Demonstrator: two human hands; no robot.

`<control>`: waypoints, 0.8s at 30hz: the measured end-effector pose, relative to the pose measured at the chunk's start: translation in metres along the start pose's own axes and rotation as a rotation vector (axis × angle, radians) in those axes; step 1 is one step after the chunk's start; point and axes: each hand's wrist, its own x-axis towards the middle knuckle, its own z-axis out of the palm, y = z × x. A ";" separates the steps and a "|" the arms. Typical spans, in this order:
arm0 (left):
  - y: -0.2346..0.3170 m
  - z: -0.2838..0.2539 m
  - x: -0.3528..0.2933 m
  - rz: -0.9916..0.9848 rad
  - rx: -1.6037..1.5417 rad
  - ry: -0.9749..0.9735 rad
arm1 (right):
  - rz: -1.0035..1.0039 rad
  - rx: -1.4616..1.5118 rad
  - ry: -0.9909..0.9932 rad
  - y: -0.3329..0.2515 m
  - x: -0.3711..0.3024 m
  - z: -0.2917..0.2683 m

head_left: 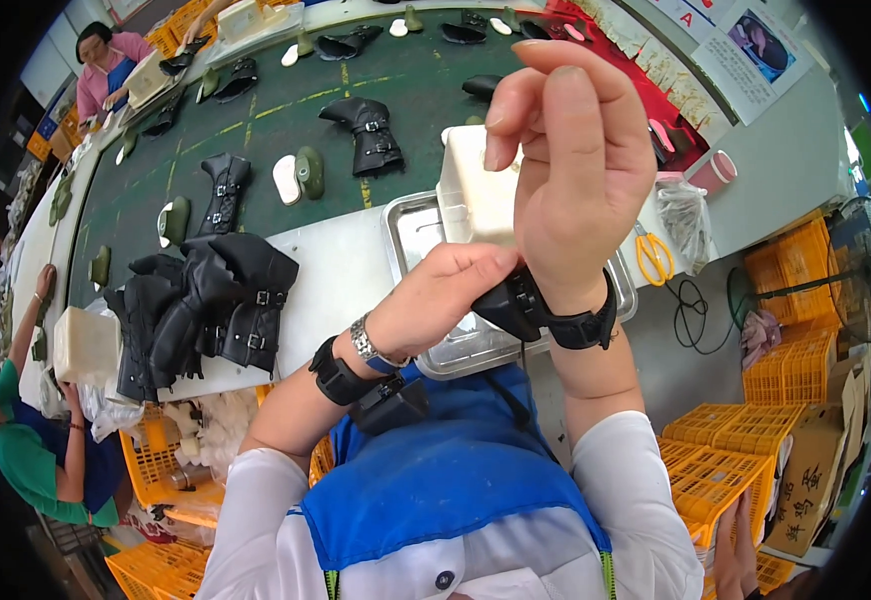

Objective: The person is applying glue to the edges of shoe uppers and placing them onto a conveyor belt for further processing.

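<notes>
I see the black wrist unit (512, 305) on the inner side of the person's right wrist, its blocky body jutting left toward the other hand. Its strap (584, 325) wraps around the wrist, its long axis running crosswise to the forearm, which points up and away from me.

The left hand (438, 300) reaches in from the left, its thumb stretched along the unit's upper edge; its other fingers are mostly hidden, so I can't tell whether they grasp the body. The right hand (586, 170) is raised, its fingers loosely bent and holding nothing. On the left wrist I make out a silver bracelet (364, 342) and a second black strap (334, 372).

Behind the hands, a cream block (471, 195) stands at the metal tray (402, 232) on the worktop (331, 255). Left of the tray lies a heap of black boots (211, 315); farther out, a single boot (366, 138) has its toe pointing left. Yellow-handled scissors (654, 258) lie right of the tray.
</notes>
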 end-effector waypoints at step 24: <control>0.005 -0.092 -0.120 0.019 -0.161 0.531 | 0.224 0.134 -0.199 0.057 -0.035 0.098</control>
